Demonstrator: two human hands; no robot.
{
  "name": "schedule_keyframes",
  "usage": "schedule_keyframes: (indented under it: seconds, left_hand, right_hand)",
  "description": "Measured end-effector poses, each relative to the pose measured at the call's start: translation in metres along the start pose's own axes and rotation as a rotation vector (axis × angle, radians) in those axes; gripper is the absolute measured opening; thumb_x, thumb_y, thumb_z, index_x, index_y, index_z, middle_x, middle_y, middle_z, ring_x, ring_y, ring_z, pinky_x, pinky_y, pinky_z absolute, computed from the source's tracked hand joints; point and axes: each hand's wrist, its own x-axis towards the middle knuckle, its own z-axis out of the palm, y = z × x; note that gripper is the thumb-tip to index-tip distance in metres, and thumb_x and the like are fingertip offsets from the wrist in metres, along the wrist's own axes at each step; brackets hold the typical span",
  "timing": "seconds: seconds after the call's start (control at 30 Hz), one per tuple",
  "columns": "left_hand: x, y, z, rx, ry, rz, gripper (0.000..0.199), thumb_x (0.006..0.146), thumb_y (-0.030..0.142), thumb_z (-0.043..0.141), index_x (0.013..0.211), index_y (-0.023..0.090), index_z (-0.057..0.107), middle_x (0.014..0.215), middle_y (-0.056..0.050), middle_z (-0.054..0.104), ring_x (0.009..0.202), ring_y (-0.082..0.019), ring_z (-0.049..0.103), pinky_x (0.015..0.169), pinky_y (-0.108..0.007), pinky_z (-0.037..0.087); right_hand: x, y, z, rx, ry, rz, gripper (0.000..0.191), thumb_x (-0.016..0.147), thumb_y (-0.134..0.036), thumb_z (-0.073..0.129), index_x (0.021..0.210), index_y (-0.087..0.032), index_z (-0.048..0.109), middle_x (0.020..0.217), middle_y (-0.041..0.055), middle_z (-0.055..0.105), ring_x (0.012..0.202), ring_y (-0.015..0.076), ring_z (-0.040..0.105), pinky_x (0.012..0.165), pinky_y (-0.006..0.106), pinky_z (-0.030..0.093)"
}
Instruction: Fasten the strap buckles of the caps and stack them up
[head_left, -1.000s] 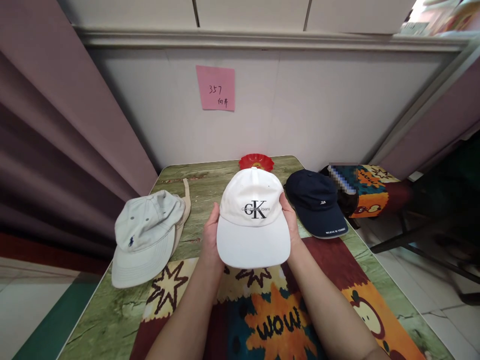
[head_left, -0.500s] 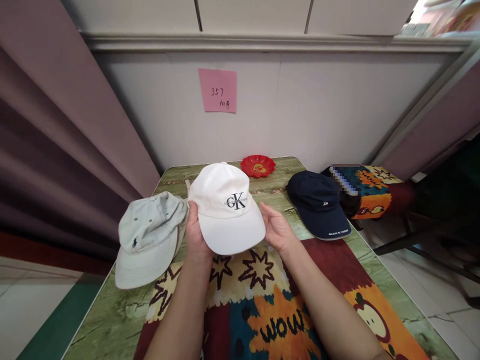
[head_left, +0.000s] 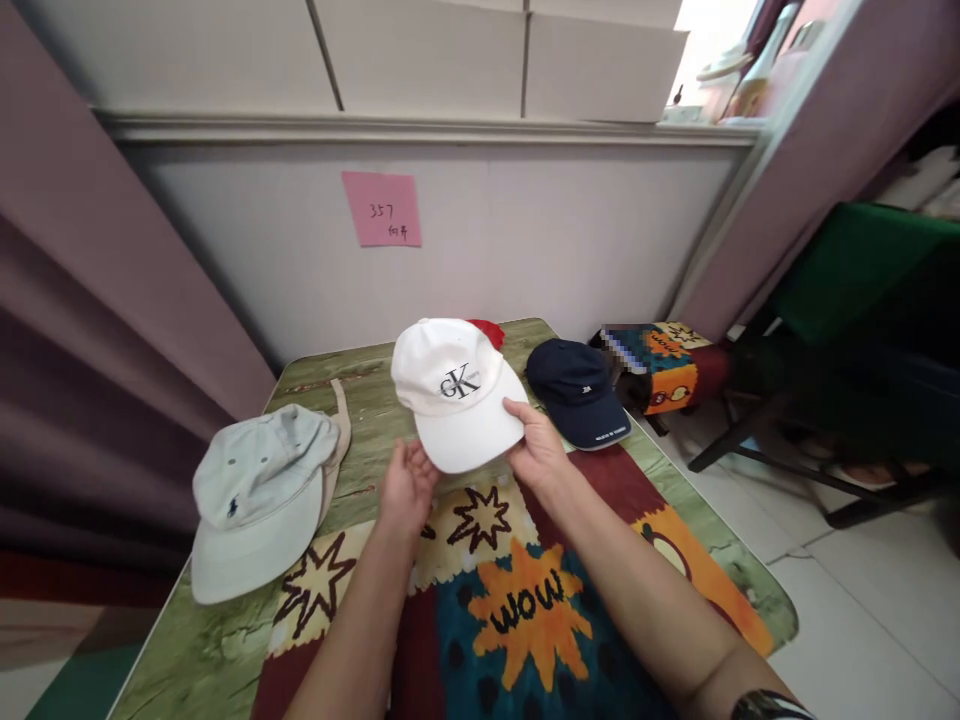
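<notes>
A white baseball cap with black "CK" lettering is held up over the table, its brim pointing toward me. My right hand grips the right edge of the brim, thumb on top and fingers underneath. Just below the brim's left side is my left hand, fingers loosely apart; whether they touch the cap I cannot tell. To the left lies a pale grey-green cap with a small dark horse emblem, over a beige strap. On the right sits a navy cap with white lettering along its brim.
Behind the white cap a red dish is mostly hidden. A patterned cloth marked "WOW" covers the front of the green table. A pink note hangs on the white wall. Beyond the table's right edge is a patterned box-like item.
The white cap has shifted right, toward the navy cap, now covering most of the red dish. My left hand has come off its side; my right hand has taken hold of the brim. The view has turned right.
</notes>
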Motion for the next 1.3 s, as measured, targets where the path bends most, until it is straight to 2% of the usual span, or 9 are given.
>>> schedule_keyframes:
  seconds: [0.1,0.23,0.3,0.4,0.57,0.73,0.93,1.1,1.3]
  left_hand:
    - [-0.032,-0.035,-0.010,0.463,-0.172,0.199,0.034,0.087,0.047,0.060,0.101,0.016,0.065,0.103,-0.014,0.074,0.099,-0.028,0.071,0.094,-0.047,0.053]
    - [-0.060,-0.071,-0.030,1.027,-0.348,0.663,0.032,0.087,0.040,0.060,0.111,0.019,0.065,0.124,-0.014,0.067,0.121,-0.032,0.060,0.105,-0.051,0.045]
    - [-0.062,-0.082,-0.036,1.181,-0.415,0.824,0.030,0.089,0.036,0.056,0.113,0.020,0.065,0.131,-0.015,0.063,0.128,-0.032,0.054,0.109,-0.053,0.041]
    - [-0.058,-0.088,-0.038,1.284,-0.453,0.937,0.027,0.091,0.032,0.053,0.112,0.020,0.065,0.129,-0.014,0.065,0.128,-0.031,0.054,0.110,-0.053,0.042]
    - [-0.054,-0.086,-0.037,1.313,-0.443,0.990,0.026,0.093,0.030,0.052,0.112,0.019,0.065,0.126,-0.014,0.066,0.124,-0.030,0.058,0.107,-0.051,0.045]
    - [-0.054,-0.086,-0.037,1.305,-0.439,0.992,0.024,0.092,0.031,0.053,0.109,0.020,0.066,0.124,-0.013,0.068,0.122,-0.029,0.059,0.107,-0.051,0.045]
    - [-0.054,-0.085,-0.035,1.282,-0.444,0.980,0.023,0.091,0.030,0.053,0.107,0.020,0.067,0.123,-0.012,0.068,0.121,-0.029,0.060,0.106,-0.051,0.045]
    - [-0.054,-0.084,-0.035,1.278,-0.448,0.972,0.024,0.091,0.031,0.052,0.107,0.021,0.067,0.123,-0.012,0.069,0.122,-0.029,0.060,0.106,-0.051,0.046]
    - [-0.053,-0.084,-0.036,1.264,-0.444,0.963,0.023,0.091,0.032,0.052,0.105,0.022,0.068,0.122,-0.012,0.069,0.121,-0.030,0.060,0.106,-0.052,0.045]
  right_hand:
    - [0.006,-0.043,-0.011,-0.003,0.054,-0.114,0.048,0.080,-0.009,0.065,0.127,-0.012,0.058,0.092,0.0053,0.078,0.089,0.0220,0.073,0.098,0.045,0.055]
    - [0.015,-0.105,-0.015,0.012,0.040,-0.240,0.041,0.088,-0.012,0.058,0.128,-0.011,0.057,0.095,0.0066,0.078,0.092,0.0207,0.073,0.098,0.044,0.055]
    - [0.023,-0.133,-0.015,0.021,0.014,-0.293,0.037,0.090,-0.014,0.056,0.127,-0.011,0.058,0.095,0.0068,0.078,0.094,0.0211,0.072,0.097,0.045,0.055]
    - [0.040,-0.161,-0.021,0.020,0.024,-0.348,0.032,0.093,-0.016,0.055,0.124,-0.012,0.061,0.094,0.0064,0.078,0.094,0.0212,0.072,0.095,0.046,0.056]
    - [0.060,-0.166,-0.066,0.005,0.256,-0.339,0.030,0.095,-0.013,0.052,0.124,-0.010,0.060,0.095,0.0084,0.077,0.088,0.0188,0.072,0.090,0.042,0.059]
    - [0.059,-0.160,-0.113,-0.009,0.344,-0.305,0.031,0.096,-0.011,0.049,0.125,-0.008,0.059,0.095,0.0104,0.077,0.084,0.0178,0.073,0.088,0.039,0.060]
    - [0.062,-0.167,-0.122,-0.066,0.332,-0.316,0.026,0.095,-0.022,0.057,0.117,-0.011,0.065,0.098,0.0100,0.077,0.090,0.0190,0.073,0.092,0.039,0.058]
    - [0.071,-0.167,-0.131,-0.186,0.486,-0.294,0.026,0.093,-0.017,0.057,0.116,-0.004,0.063,0.093,0.0159,0.077,0.081,0.0229,0.074,0.086,0.047,0.059]
    - [0.073,-0.168,-0.147,-0.391,0.650,-0.400,0.028,0.089,-0.017,0.064,0.113,-0.004,0.064,0.092,0.0142,0.076,0.076,0.0204,0.072,0.075,0.040,0.062]
